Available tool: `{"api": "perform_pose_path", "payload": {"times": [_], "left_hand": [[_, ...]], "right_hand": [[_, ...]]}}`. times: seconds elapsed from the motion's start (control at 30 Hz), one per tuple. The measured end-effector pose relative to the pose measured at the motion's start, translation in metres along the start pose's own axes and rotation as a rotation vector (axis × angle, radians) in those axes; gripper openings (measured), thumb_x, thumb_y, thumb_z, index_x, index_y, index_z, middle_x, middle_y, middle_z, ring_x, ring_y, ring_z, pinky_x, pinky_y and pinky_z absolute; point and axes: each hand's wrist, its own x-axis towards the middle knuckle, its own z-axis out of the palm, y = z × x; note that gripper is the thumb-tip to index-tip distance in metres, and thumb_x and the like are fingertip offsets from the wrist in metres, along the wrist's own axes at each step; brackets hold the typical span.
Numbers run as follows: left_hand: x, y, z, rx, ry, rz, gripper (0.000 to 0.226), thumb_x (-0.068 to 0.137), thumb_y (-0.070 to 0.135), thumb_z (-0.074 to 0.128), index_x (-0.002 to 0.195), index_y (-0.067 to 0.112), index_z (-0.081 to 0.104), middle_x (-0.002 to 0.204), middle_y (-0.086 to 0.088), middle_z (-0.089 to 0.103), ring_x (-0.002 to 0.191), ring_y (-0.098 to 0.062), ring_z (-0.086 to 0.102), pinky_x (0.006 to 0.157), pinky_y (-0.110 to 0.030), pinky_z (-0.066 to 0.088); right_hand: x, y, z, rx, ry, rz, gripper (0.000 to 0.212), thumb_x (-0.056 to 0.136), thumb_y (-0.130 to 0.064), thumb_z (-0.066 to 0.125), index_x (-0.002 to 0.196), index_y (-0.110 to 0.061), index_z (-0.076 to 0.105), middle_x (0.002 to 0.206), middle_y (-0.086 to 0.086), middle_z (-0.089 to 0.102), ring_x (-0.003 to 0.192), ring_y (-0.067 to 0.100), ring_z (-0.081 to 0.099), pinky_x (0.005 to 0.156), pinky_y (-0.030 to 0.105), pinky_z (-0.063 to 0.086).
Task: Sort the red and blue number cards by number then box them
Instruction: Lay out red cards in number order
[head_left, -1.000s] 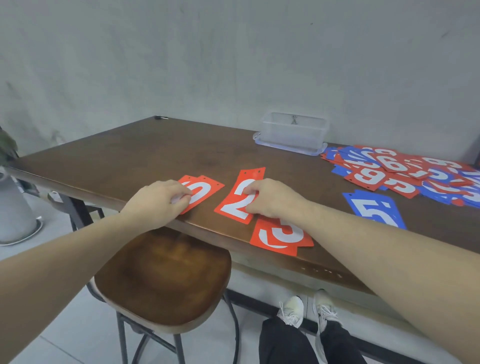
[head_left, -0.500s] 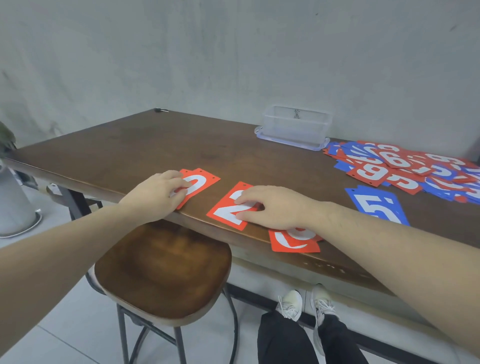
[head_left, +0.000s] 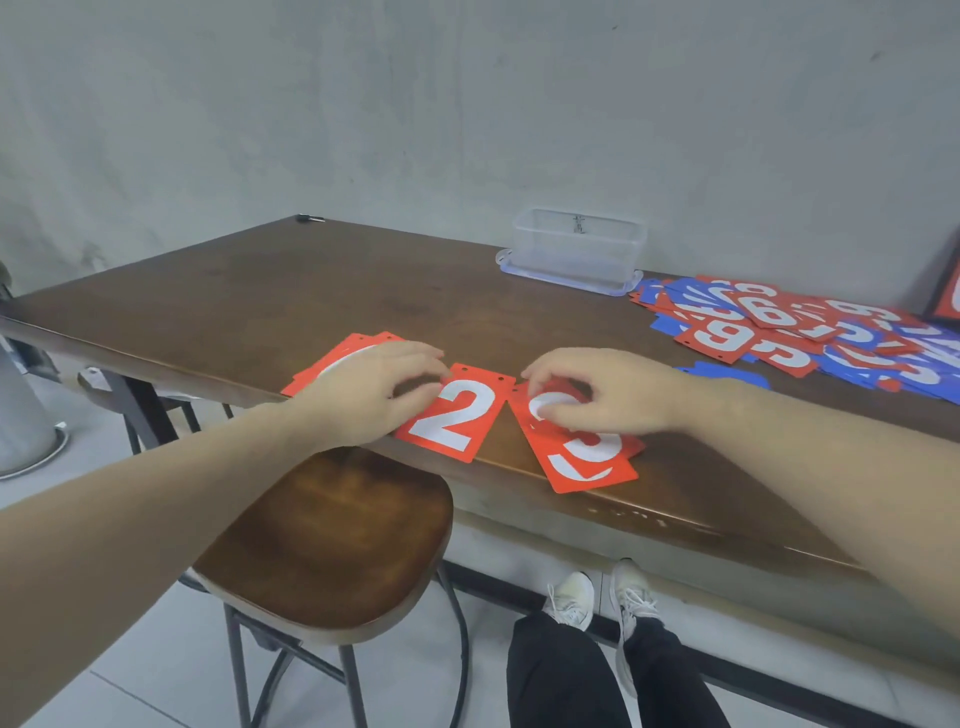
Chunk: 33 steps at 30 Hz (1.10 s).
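Near edge of the brown wooden table (head_left: 322, 291), three red stacks in a row, with the red "2" card (head_left: 457, 413) in the middle as landmark. Lying flat, top holes toward the wall, lower corner just past the table edge.

Left of the "2" card: a red card stack (head_left: 343, 353), mostly hidden under the left hand (head_left: 371, 397), number unreadable. Left hand palm down over that stack, fingers curled, fingertips meeting the upper left edge of the "2" card; looks like a pinch on that edge, though blur leaves the contact uncertain.

Right of the "2" card, almost touching its top corner: a red "3" card stack (head_left: 582, 452), fanned slightly, tilted with its bottom swung away from the "2". Right hand (head_left: 602, 395) resting over the upper half of that stack, fingers bent, tips pressing on the top card; nothing lifted.

Farther right of the "2" card and beyond the right forearm: a blue card (head_left: 727, 371), mostly hidden. Beyond that, a loose heap of red and blue number cards (head_left: 800, 332) spread on the table, overlapping, several 9s or 6s face up.

Behind and right of the "2" card, near the wall: a clear plastic box (head_left: 579, 247), sitting on its lid (head_left: 524, 267).

Below the "2" card, under the table edge: a round wooden stool (head_left: 332, 540). Right of the stool, dark trousers and white sneakers (head_left: 597, 597) on the floor.
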Motion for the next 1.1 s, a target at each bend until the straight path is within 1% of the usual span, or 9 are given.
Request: {"api": "perform_pose_path", "payload": {"times": [0.1, 0.17, 0.33, 0.43, 0.63, 0.73, 0.93, 1.03, 1.1], "left_hand": [[0.006, 0.026, 0.005, -0.098, -0.153, 0.042, 0.041, 0.101, 0.052, 0.047, 0.139, 0.041, 0.053, 0.149, 0.021, 0.045, 0.132, 0.001, 0.041, 0.101, -0.016, 0.031], [0.008, 0.037, 0.009, -0.089, -0.246, 0.034, 0.046, 0.1, 0.052, 0.048, 0.145, 0.041, 0.046, 0.153, 0.022, 0.039, 0.14, -0.004, 0.035, 0.107, -0.019, 0.026], [0.015, 0.047, 0.014, -0.034, -0.313, -0.014, 0.052, 0.1, 0.057, 0.045, 0.149, 0.043, 0.039, 0.162, 0.019, 0.026, 0.149, -0.009, 0.021, 0.119, -0.031, 0.019], [0.02, 0.052, 0.017, -0.006, -0.34, -0.008, 0.054, 0.099, 0.06, 0.042, 0.15, 0.044, 0.036, 0.162, 0.02, 0.023, 0.15, -0.009, 0.02, 0.12, -0.033, 0.019], [0.027, 0.066, 0.018, -0.035, -0.365, 0.019, 0.053, 0.099, 0.058, 0.044, 0.15, 0.043, 0.038, 0.161, 0.021, 0.026, 0.149, -0.006, 0.02, 0.12, -0.03, 0.018], [0.03, 0.073, 0.017, -0.03, -0.381, 0.053, 0.054, 0.099, 0.058, 0.044, 0.15, 0.042, 0.038, 0.161, 0.021, 0.026, 0.149, -0.005, 0.021, 0.118, -0.024, 0.017], [0.051, 0.077, 0.01, -0.06, -0.311, 0.041, 0.046, 0.099, 0.059, 0.043, 0.141, 0.043, 0.05, 0.158, 0.02, 0.031, 0.145, -0.006, 0.028, 0.118, -0.031, 0.027], [0.077, 0.082, 0.012, -0.055, -0.266, 0.079, 0.039, 0.101, 0.053, 0.045, 0.137, 0.043, 0.054, 0.156, 0.019, 0.035, 0.144, -0.006, 0.031, 0.114, -0.025, 0.026], [0.098, 0.092, 0.017, -0.05, -0.263, 0.116, 0.038, 0.102, 0.05, 0.046, 0.137, 0.04, 0.054, 0.155, 0.018, 0.037, 0.142, -0.005, 0.032, 0.11, -0.019, 0.024]], "right_hand": [[-0.022, 0.015, -0.003, -0.174, -0.121, 0.006, 0.042, 0.094, -0.057, 0.057, 0.133, -0.04, 0.058, 0.144, -0.022, 0.052, 0.13, 0.002, 0.046, 0.109, 0.032, 0.041], [-0.033, 0.023, 0.0, -0.26, -0.161, 0.026, 0.064, 0.09, -0.073, 0.044, 0.144, -0.041, 0.049, 0.151, -0.021, 0.045, 0.135, 0.005, 0.041, 0.113, 0.032, 0.038], [-0.051, 0.033, 0.009, -0.378, -0.056, 0.107, 0.094, 0.076, -0.093, 0.007, 0.143, -0.042, 0.05, 0.142, -0.011, 0.051, 0.122, 0.012, 0.047, 0.103, 0.037, 0.043], [-0.059, 0.032, 0.014, -0.362, -0.01, 0.095, 0.105, 0.071, -0.096, -0.002, 0.143, -0.043, 0.051, 0.13, -0.009, 0.054, 0.116, 0.013, 0.049, 0.1, 0.037, 0.042], [-0.066, 0.031, 0.011, -0.293, -0.05, 0.063, 0.096, 0.071, -0.092, 0.01, 0.143, -0.043, 0.05, 0.14, -0.01, 0.048, 0.124, 0.012, 0.046, 0.106, 0.038, 0.042], [-0.07, 0.033, 0.011, -0.325, -0.07, 0.018, 0.077, 0.085, -0.085, 0.023, 0.146, -0.043, 0.046, 0.147, -0.012, 0.044, 0.131, 0.011, 0.042, 0.108, 0.038, 0.039], [-0.079, 0.053, -0.014, -0.127, 0.182, 0.024, 0.062, 0.092, -0.073, 0.031, 0.139, -0.039, 0.054, 0.143, -0.016, 0.052, 0.131, 0.009, 0.046, 0.11, 0.039, 0.04], [-0.088, 0.076, -0.03, -0.115, 0.178, 0.117, 0.043, 0.1, -0.056, 0.045, 0.134, -0.035, 0.06, 0.139, -0.014, 0.057, 0.128, 0.007, 0.048, 0.112, 0.032, 0.037], [-0.098, 0.094, -0.037, -0.112, 0.169, 0.161, 0.036, 0.101, -0.049, 0.048, 0.132, -0.034, 0.061, 0.138, -0.015, 0.058, 0.128, 0.005, 0.047, 0.106, 0.023, 0.033]]}}
